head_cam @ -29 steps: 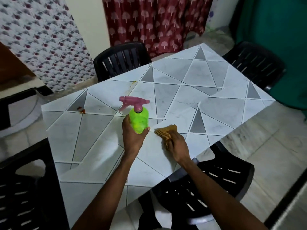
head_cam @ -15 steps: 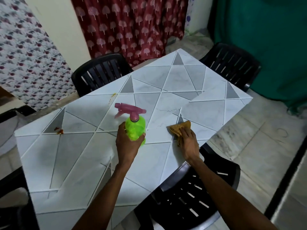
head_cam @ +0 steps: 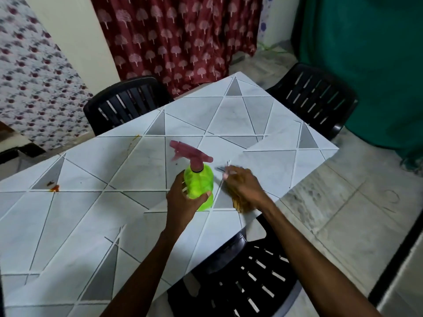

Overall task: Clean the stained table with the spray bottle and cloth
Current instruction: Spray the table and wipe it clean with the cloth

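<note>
Fingers [head_cam: 180, 181] of the left hand [head_cam: 183, 202] curl round the green spray bottle [head_cam: 201, 183], upright near the front edge of the surface [head_cam: 103, 225]. The right hand [head_cam: 245, 186] rests on the brown cloth [head_cam: 239, 204] just beside it; its fingers [head_cam: 231, 173] are blurred, so pinching or pressing flat, I cannot tell. Likely risk: the red stain [head_cam: 54, 188] lies well apart leftward, and wiping here could miss it, or push the cloth over the edge.

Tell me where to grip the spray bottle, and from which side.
Round the green body of the spray bottle, below the pink trigger head, from the near side, as the left hand does. It stands upright, nozzle pointing left.
</note>
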`<act>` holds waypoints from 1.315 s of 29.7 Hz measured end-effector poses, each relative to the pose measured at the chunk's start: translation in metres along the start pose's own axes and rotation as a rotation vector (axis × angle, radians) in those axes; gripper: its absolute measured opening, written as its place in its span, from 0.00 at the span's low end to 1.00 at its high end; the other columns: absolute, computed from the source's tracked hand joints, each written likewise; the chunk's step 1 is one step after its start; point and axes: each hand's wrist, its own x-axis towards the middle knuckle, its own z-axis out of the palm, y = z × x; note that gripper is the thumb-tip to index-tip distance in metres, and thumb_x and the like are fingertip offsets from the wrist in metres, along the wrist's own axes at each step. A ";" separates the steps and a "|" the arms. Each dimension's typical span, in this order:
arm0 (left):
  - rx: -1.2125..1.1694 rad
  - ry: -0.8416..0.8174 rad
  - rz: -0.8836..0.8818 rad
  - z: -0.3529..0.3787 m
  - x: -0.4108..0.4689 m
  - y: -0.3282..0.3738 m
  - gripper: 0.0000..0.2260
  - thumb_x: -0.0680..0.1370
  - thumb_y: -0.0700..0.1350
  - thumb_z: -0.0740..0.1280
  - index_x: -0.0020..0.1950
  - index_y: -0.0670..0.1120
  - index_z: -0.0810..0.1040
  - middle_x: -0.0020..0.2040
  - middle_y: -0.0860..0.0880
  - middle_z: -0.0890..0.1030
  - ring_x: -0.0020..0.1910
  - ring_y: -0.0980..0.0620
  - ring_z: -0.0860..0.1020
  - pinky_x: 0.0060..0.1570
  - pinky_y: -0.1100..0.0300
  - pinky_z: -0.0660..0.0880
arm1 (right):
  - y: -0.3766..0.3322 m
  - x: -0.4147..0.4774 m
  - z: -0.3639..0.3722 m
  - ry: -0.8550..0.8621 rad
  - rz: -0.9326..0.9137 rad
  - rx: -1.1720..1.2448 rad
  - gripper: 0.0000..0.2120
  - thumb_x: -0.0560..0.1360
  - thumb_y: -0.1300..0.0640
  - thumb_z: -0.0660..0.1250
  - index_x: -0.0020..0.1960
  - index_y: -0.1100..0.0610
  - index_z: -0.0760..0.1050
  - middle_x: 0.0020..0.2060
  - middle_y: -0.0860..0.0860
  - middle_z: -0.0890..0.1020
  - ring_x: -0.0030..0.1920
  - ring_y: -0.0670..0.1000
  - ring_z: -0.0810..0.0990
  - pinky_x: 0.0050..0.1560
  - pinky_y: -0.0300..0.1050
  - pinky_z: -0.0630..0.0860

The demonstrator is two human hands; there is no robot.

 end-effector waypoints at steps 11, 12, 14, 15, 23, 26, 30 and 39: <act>-0.064 -0.312 -0.073 -0.051 -0.001 -0.019 0.29 0.63 0.39 0.83 0.60 0.54 0.77 0.50 0.53 0.85 0.48 0.60 0.84 0.48 0.65 0.78 | -0.122 0.014 0.059 -0.580 -0.321 0.262 0.41 0.73 0.66 0.72 0.80 0.51 0.58 0.69 0.56 0.74 0.67 0.52 0.74 0.71 0.47 0.70; -0.088 -0.344 -0.077 -0.063 0.003 -0.026 0.30 0.64 0.39 0.82 0.62 0.51 0.77 0.52 0.51 0.85 0.51 0.56 0.84 0.51 0.61 0.79 | -0.126 0.017 0.075 -0.552 -0.287 0.319 0.38 0.73 0.65 0.71 0.78 0.50 0.59 0.68 0.55 0.75 0.65 0.51 0.75 0.68 0.46 0.72; -0.131 -0.435 -0.072 -0.076 0.009 -0.035 0.32 0.64 0.40 0.82 0.65 0.49 0.75 0.56 0.49 0.84 0.55 0.52 0.84 0.57 0.54 0.79 | -0.128 0.022 0.094 -0.482 -0.270 0.333 0.34 0.75 0.61 0.69 0.77 0.48 0.60 0.67 0.53 0.76 0.59 0.52 0.79 0.59 0.46 0.77; -0.148 -0.474 -0.071 -0.087 0.014 -0.042 0.34 0.64 0.41 0.82 0.68 0.49 0.73 0.58 0.48 0.84 0.57 0.51 0.83 0.59 0.52 0.79 | -0.131 0.025 0.109 -0.460 -0.275 0.331 0.31 0.77 0.61 0.68 0.77 0.49 0.61 0.66 0.55 0.77 0.54 0.52 0.82 0.55 0.48 0.79; 0.234 -0.425 -0.143 -0.172 0.087 -0.122 0.30 0.71 0.42 0.78 0.70 0.44 0.72 0.70 0.45 0.73 0.66 0.47 0.75 0.62 0.61 0.71 | -0.153 0.042 0.185 0.090 0.054 0.299 0.12 0.77 0.63 0.66 0.58 0.54 0.80 0.43 0.50 0.83 0.24 0.56 0.79 0.34 0.49 0.80; 0.541 -0.243 -0.146 -0.208 0.117 -0.160 0.33 0.71 0.50 0.77 0.72 0.42 0.70 0.73 0.42 0.70 0.72 0.44 0.69 0.71 0.55 0.64 | -0.147 0.068 0.199 0.132 0.226 0.277 0.07 0.76 0.60 0.65 0.52 0.57 0.81 0.44 0.52 0.84 0.22 0.55 0.78 0.39 0.53 0.79; 0.786 -0.212 -0.145 -0.240 0.133 -0.192 0.44 0.69 0.63 0.72 0.78 0.47 0.61 0.80 0.45 0.58 0.79 0.46 0.53 0.75 0.48 0.55 | -0.140 0.107 0.211 0.160 0.409 0.332 0.20 0.72 0.67 0.62 0.59 0.49 0.77 0.36 0.55 0.83 0.21 0.55 0.76 0.31 0.44 0.75; 0.766 -0.164 -0.148 -0.276 0.122 -0.229 0.43 0.65 0.63 0.72 0.76 0.48 0.63 0.79 0.45 0.60 0.78 0.43 0.56 0.72 0.41 0.59 | -0.173 0.147 0.262 0.016 0.377 0.363 0.21 0.75 0.68 0.59 0.63 0.52 0.76 0.37 0.58 0.81 0.26 0.52 0.78 0.39 0.48 0.76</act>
